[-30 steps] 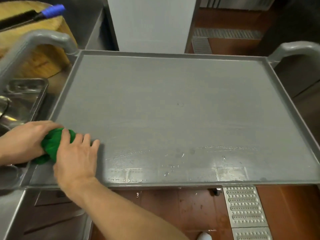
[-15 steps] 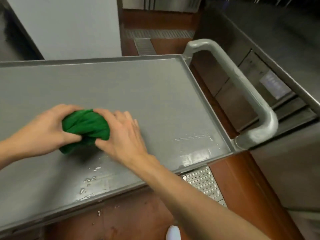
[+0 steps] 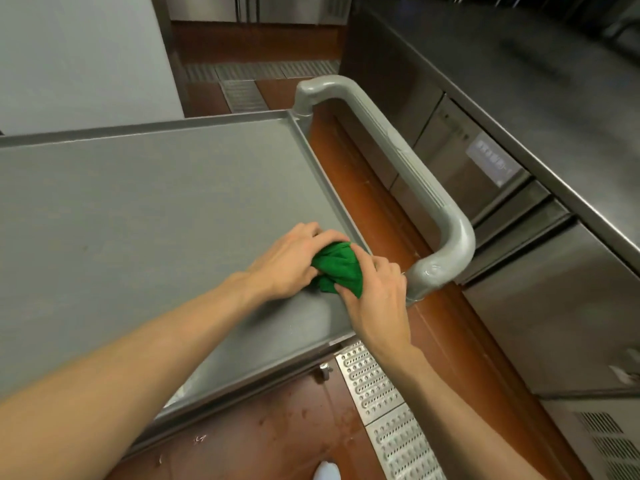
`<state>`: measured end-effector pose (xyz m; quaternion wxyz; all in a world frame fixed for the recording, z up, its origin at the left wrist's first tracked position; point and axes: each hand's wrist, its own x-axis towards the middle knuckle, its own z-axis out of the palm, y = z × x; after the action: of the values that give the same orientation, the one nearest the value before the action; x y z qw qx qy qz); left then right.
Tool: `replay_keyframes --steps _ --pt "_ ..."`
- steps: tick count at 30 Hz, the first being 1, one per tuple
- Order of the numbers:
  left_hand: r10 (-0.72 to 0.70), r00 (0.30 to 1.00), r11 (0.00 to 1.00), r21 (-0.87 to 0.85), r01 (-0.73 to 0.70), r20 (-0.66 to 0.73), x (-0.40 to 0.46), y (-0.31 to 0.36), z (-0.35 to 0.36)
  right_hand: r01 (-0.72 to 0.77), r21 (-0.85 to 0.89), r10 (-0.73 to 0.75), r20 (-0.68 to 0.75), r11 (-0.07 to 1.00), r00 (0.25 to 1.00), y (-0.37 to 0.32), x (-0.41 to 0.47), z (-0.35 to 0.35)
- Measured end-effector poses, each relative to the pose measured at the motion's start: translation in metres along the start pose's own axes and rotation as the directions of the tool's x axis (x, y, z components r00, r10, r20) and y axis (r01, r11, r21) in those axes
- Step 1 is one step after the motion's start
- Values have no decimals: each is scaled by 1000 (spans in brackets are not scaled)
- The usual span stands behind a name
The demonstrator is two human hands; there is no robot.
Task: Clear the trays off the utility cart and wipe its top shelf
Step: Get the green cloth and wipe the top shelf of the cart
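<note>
Cart top shelf point(image 3: 145, 209), a grey plastic tray-like surface with a raised lip, lies bare of trays as far as the view reaches, so the clearing part of the task looks done and the wiping is in hand. A bunched green cloth point(image 3: 337, 268) sits on the shelf at its near right corner, just beside the lip and close to the foot of the cart's grey loop handle point(image 3: 408, 174). Bunching it into a wad, rather than spreading it flat, probably gives a firm pad that can be pushed into the corner where the lip traps dirt. The left hand point(image 3: 291, 259) comes in across the shelf with its fingers curled over the top and far side of the cloth, gripping it. The right hand point(image 3: 375, 289) reaches in from the shelf's right edge, thumb and fingers curled round the near right side of the cloth, so the wad is squeezed between the two hands. Both hands are closed on the cloth, neither spread flat. Brown floor tiles with a perforated metal drain grate point(image 3: 381, 403) show beneath the cart's near edge, and a stainless steel counter point(image 3: 540, 98) with cabinet doors runs along the right, well apart from the shelf.
</note>
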<state>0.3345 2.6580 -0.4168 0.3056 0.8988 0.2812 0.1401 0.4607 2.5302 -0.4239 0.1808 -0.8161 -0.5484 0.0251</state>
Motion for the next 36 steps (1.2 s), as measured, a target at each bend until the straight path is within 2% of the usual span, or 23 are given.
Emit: replay_keyframes --steps 4,9,15,22,27,31,36 --pt "-1 1000 998 60 2 -11 4 -8 10 -38 -65 34 -68 997 997 -6 -5 13" --pt "0 999 993 114 -5 40 -2 -13 1 -163 -112 154 -80 980 985 -29 -8 24" --pt "22 999 981 190 -31 45 -38 -40 -29 -156 -70 155 -22 985 988 -80 -27 35" --pt "-40 995 988 151 26 92 -130 -100 -87 -15 -68 20 65 998 998 -177 -62 52" --pt "-111 990 981 166 95 88 -213 -139 -137 126 -2 -124 153 992 980 -255 -92 71" --pt "-207 977 966 168 197 44 -284 -156 -163 227 39 -230 186 973 955 -309 -120 83" --pt "-366 930 919 145 367 -35 -370 -163 -184 346 88 -357 220 934 908 -366 -157 95"
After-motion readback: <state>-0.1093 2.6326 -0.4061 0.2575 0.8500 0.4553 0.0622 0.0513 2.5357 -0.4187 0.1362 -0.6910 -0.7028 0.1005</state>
